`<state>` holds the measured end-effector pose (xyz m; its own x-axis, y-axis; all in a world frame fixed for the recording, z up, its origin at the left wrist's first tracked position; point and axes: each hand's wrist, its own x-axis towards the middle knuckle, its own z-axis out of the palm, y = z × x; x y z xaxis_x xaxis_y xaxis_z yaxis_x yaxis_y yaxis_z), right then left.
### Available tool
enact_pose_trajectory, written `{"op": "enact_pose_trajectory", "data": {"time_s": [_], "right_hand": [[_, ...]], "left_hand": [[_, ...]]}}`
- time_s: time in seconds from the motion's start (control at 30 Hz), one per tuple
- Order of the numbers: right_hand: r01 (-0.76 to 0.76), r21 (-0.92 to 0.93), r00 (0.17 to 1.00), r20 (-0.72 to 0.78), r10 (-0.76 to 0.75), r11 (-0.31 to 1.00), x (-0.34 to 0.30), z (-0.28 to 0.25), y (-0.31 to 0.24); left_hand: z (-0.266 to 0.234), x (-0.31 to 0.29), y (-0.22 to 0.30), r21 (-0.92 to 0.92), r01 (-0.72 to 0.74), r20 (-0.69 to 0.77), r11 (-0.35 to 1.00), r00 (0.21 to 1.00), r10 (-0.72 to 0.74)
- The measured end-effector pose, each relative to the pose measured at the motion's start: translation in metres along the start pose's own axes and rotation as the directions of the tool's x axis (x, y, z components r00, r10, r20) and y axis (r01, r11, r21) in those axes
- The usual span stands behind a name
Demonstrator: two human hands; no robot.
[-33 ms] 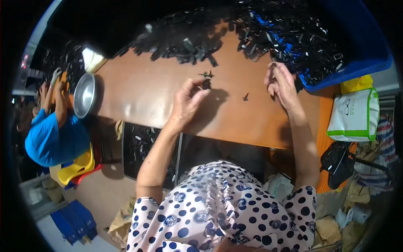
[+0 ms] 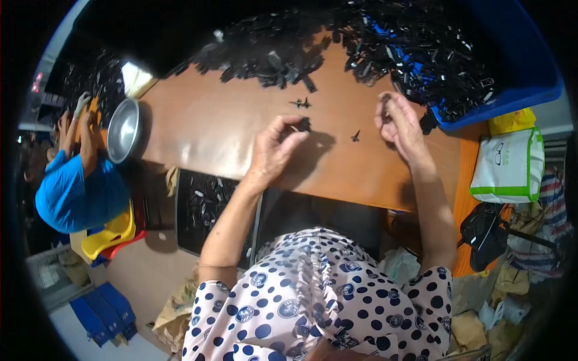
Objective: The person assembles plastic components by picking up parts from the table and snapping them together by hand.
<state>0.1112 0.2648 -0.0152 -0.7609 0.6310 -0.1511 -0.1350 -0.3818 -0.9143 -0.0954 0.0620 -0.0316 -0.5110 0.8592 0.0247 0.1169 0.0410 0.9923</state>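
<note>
My left hand (image 2: 278, 144) is above the wooden table (image 2: 211, 138), thumb and fingers pinched on a small dark part (image 2: 304, 124). Its exact kind is too small to tell. Just beyond lie a few small dark pieces with thin points (image 2: 300, 103). My right hand (image 2: 401, 125) hovers to the right, fingers curled together. Whatever is between them, if anything, I cannot make out. Between the hands a single small dark pointed piece (image 2: 356, 136) rests on the table.
Heaps of black parts (image 2: 271, 60) cover the far side. A large blue bin (image 2: 512, 99) of similar parts stands far right, near a white and green bag (image 2: 506, 165). At the left are a metal bowl (image 2: 123, 131) and a co-worker in blue (image 2: 78, 195). A black tray (image 2: 201, 201) sits below the table edge.
My left hand has shifted slightly right, away from the pointed pieces, with the small dark part still in it. My right hand has moved slightly left.
</note>
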Motion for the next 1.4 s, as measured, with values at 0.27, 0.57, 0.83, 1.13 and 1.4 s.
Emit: {"op": "enact_pose_trajectory", "data": {"time_s": [0.27, 0.57, 0.83, 1.13, 1.4], "right_hand": [[-0.127, -0.088, 0.924, 0.351, 0.15, 0.988, -0.069, 0.1, 0.01], [-0.165, -0.162, 0.897, 0.386, 0.216, 0.973, -0.086, 0.102, 0.007], [-0.3, -0.245, 0.862, 0.344, 0.372, 0.922, -0.087, 0.099, -0.001], [-0.584, -0.128, 0.754, 0.28, 0.594, 0.802, -0.085, 0.078, 0.022], [-0.526, 0.021, 0.791, 0.38, 0.48, 0.85, -0.068, 0.074, 0.011]], "left_hand": [[0.0, -0.061, 0.028, 0.03, -0.227, 0.047, 0.974, 0.973, 0.225], [0.001, -0.073, 0.035, 0.063, -0.409, 0.137, 0.911, 0.907, 0.398], [0.001, -0.075, 0.042, 0.269, -0.543, 0.272, 0.795, 0.835, 0.478], [0.014, -0.073, 0.042, 0.277, -0.462, 0.338, 0.843, 0.868, 0.364], [0.033, -0.032, 0.038, -0.21, -0.133, 0.189, 0.969, 0.966, 0.174]]}}
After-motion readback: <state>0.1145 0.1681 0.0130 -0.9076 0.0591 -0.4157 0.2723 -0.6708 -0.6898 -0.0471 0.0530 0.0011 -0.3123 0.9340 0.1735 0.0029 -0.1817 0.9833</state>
